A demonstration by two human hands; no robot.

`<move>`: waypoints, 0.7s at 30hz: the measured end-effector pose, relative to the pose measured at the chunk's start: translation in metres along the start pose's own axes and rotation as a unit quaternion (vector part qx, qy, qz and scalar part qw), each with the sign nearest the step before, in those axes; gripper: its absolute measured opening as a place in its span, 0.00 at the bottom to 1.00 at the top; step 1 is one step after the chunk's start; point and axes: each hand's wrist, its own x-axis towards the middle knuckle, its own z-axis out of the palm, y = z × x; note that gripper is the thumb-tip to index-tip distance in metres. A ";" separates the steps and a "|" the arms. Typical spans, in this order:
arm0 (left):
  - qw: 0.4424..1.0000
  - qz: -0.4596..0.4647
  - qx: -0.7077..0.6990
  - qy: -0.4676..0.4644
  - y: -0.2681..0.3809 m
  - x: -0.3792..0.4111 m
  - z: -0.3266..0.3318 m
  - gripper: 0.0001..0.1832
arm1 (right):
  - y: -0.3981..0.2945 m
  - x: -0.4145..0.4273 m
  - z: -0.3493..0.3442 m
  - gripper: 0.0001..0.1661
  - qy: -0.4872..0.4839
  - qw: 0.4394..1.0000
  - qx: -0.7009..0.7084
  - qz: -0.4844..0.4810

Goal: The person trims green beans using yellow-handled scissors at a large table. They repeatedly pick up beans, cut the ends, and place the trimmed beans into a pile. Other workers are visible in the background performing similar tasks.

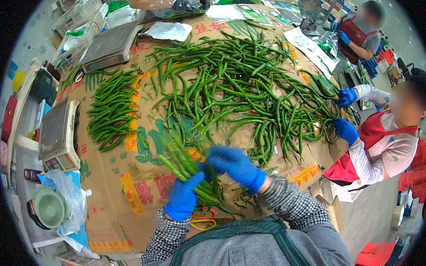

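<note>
My left hand point(185, 196), in a blue glove, is closed around a bunch of long green chili peppers point(186, 164), just above scissors point(203, 223) with red and yellow handles. Blurred beside it, at the right of the bunch, is my right hand point(236, 166), also blue-gloved; whether its fingers grip anything cannot be told. A large loose heap of green chili peppers point(229, 80) spreads over the cardboard-covered table. At the left lies a neat row of aligned chili peppers point(112, 107). Small pepper scraps point(244, 196) lie near my right sleeve.
Two weighing scales point(54, 133) point(109, 48) line the left side, with a green fan point(49, 206) and a plastic bag point(76, 202) nearer me. A co-worker point(384, 137) at the right reaches into the heap's edge. Other people stand at the far side and the upper right.
</note>
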 end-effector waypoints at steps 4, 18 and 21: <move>0.994 0.072 0.061 -0.050 -0.016 -0.003 0.012 0.18 | 0.017 0.005 0.013 0.20 -0.047 0.965 -0.231 -0.118; 0.977 -0.019 -0.211 -0.021 -0.005 -0.001 -0.024 0.13 | 0.026 0.034 -0.102 0.15 0.182 0.933 -0.270 -0.151; 0.977 -0.035 -0.207 -0.038 -0.002 0.002 -0.018 0.12 | 0.014 0.023 -0.092 0.18 0.160 0.987 0.014 0.013</move>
